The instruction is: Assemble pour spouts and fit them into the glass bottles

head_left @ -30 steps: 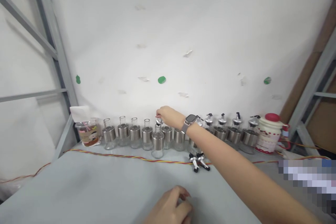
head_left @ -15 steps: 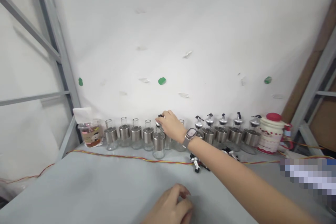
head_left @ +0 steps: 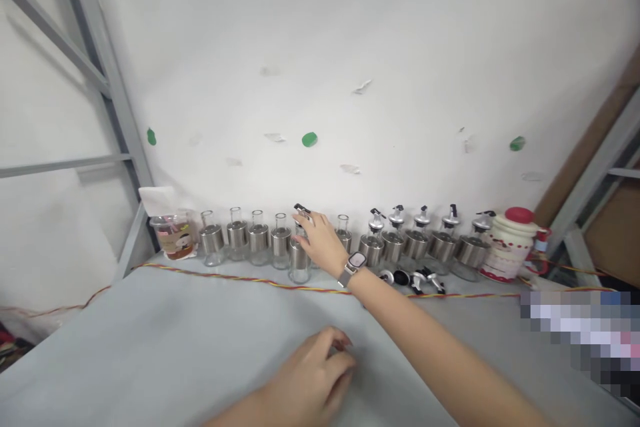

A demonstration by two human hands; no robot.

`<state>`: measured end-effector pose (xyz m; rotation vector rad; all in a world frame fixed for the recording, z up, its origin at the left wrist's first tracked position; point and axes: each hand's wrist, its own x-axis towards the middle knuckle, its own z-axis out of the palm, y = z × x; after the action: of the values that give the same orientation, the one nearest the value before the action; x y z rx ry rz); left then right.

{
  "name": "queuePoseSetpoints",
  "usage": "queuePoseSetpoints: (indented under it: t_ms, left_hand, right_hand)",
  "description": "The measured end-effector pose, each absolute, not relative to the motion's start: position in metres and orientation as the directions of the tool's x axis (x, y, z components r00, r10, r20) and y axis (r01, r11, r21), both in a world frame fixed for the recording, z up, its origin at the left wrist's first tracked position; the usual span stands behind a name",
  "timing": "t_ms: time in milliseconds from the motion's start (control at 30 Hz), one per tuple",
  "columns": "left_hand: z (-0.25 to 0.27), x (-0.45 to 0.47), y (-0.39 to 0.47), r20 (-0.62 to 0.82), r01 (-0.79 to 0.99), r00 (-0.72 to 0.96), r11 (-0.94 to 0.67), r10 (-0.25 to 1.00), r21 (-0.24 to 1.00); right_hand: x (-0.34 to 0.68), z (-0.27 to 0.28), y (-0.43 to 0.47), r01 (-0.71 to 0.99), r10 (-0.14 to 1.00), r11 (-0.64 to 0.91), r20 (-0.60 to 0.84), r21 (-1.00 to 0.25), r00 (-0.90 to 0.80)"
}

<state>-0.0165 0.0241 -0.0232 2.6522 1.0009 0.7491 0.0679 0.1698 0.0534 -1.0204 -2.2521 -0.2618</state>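
My right hand (head_left: 320,237), with a watch on its wrist, has its fingers around the neck of a glass oil bottle (head_left: 300,263) with a steel sleeve. A black and silver pourer (head_left: 301,209) sits in this bottle's mouth, partly covered by the fingers. The bottle stands upright in front of the row. To its left, several similar bottles (head_left: 213,240) have bare necks. On the right, several others (head_left: 444,245) carry pourers. Loose pourers (head_left: 419,281) lie beyond my right forearm. My left hand (head_left: 317,373) rests low over the table, fingers loosely curled and apart, nothing visible in them.
A twisted red and yellow cord (head_left: 225,277) crosses the grey table (head_left: 165,333) in front of the bottles. A packaged tub (head_left: 175,237) stands at the left end, a cream jar with a red lid (head_left: 507,247) at the right. A white wall (head_left: 400,47) rises behind.
My right hand has shifted from the top of the pourer down to the bottle's neck. More loose pourers show beyond the forearm. My left hand keeps its curl. The view has tilted slightly.
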Motion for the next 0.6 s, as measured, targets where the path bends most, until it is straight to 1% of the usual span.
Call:
queuePoseSetpoints:
  t_ms: [100, 233, 600]
  left_hand:
    - [-0.024, -0.017, 0.025, 0.374, 0.553, 0.656, -0.754, 0.656, 0.354]
    - [-0.029, -0.018, 0.029, 0.401, 0.534, 0.665, -0.777, 0.630, 0.334]
    - [-0.035, -0.014, 0.031, 0.405, 0.527, 0.680, -0.792, 0.611, 0.309]
  right_hand:
    - [0.067, 0.054, 0.174, 0.714, 0.585, 0.696, 0.640, -0.080, -0.498]
    - [0.066, 0.054, 0.179, 0.698, 0.563, 0.712, 0.655, -0.075, -0.504]
    - [0.066, 0.044, 0.184, 0.699, 0.542, 0.711, 0.696, -0.081, -0.471]
